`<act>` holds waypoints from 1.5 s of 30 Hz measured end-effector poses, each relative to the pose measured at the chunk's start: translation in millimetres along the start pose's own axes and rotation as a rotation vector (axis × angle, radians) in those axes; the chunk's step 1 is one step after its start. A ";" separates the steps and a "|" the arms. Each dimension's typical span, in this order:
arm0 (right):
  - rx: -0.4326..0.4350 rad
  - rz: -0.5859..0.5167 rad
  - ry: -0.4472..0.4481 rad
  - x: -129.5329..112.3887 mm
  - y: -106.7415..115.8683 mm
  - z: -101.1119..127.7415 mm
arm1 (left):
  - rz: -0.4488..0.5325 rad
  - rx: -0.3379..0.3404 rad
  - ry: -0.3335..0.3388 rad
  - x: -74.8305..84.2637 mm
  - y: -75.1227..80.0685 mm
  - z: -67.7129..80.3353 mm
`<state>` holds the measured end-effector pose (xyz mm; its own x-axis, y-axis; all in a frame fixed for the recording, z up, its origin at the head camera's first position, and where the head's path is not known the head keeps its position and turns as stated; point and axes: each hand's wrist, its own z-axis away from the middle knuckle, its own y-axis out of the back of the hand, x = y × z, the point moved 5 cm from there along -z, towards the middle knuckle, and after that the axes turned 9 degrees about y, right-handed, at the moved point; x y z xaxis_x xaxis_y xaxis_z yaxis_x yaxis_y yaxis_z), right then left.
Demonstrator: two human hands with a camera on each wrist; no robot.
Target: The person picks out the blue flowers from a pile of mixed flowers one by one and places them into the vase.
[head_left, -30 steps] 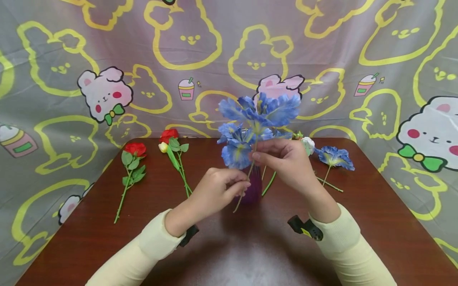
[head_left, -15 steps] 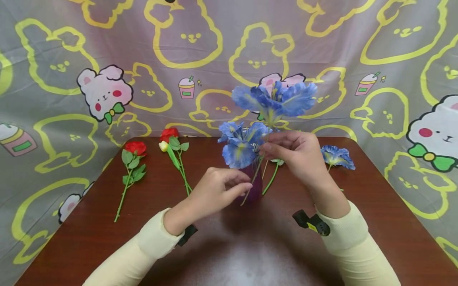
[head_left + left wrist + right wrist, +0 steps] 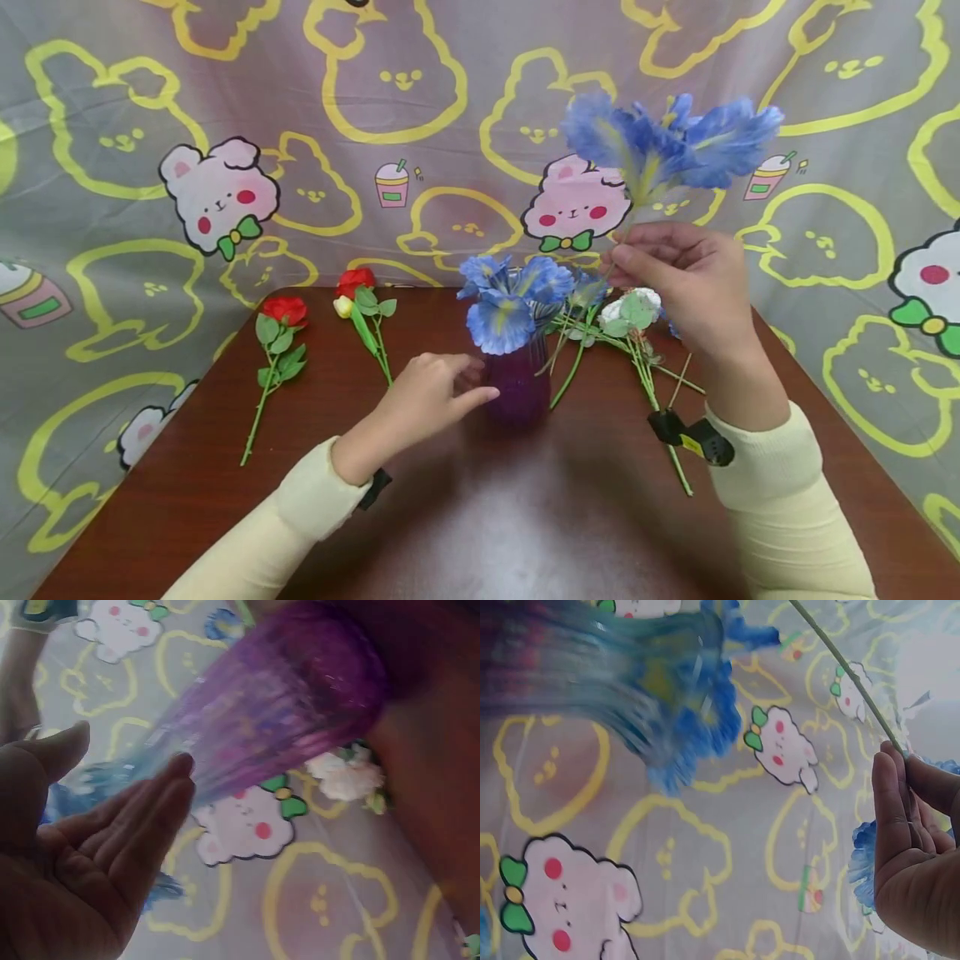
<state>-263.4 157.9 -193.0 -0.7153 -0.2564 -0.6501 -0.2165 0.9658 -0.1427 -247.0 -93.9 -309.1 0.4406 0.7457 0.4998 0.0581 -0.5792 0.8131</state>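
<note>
My right hand (image 3: 693,287) pinches the thin stem of a blue artificial flower (image 3: 671,148), raised right of the vase with its petals uppermost. From the right wrist, the bare green stem (image 3: 853,673) runs out past the fingertips. A ribbed glass vase (image 3: 517,387), purple at the base and paler near the mouth, stands upright in the middle. Other blue blooms (image 3: 504,315) spread over its rim. Just left of the vase is my left hand (image 3: 420,404), thumb and fingers apart, holding nothing. In the left wrist view its fingertips overlap the vase's pale end (image 3: 225,727).
Red roses (image 3: 283,312) and a pale yellow tulip (image 3: 342,307) lie at the table's left. White flowers (image 3: 630,310) with crossing green stems lie right of the vase, under my right arm. A patterned cloth (image 3: 465,100) hangs behind the brown table (image 3: 195,500).
My right hand has carried the blue flower up and to the right, away from the vase. The left hand has let go of the stem and drawn slightly left.
</note>
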 end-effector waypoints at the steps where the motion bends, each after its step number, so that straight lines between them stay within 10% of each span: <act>1: 0.015 -0.012 0.011 -2.3 2.3 -2.9 | -0.005 0.000 0.019 -4.5 -1.9 -2.2; 18: 0.255 -0.049 0.086 -2.2 29.3 -31.0 | 0.223 -0.022 0.045 -36.7 -35.9 -36.3; 45: 0.021 0.304 0.005 48.8 -5.7 8.9 | 0.276 0.023 0.050 -35.0 -37.8 -40.1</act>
<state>-291.2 140.2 -230.5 -0.7484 0.0442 -0.6617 0.0214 0.9989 0.0424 -300.6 -84.9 -345.3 0.3980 0.5734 0.7161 -0.0375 -0.7698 0.6372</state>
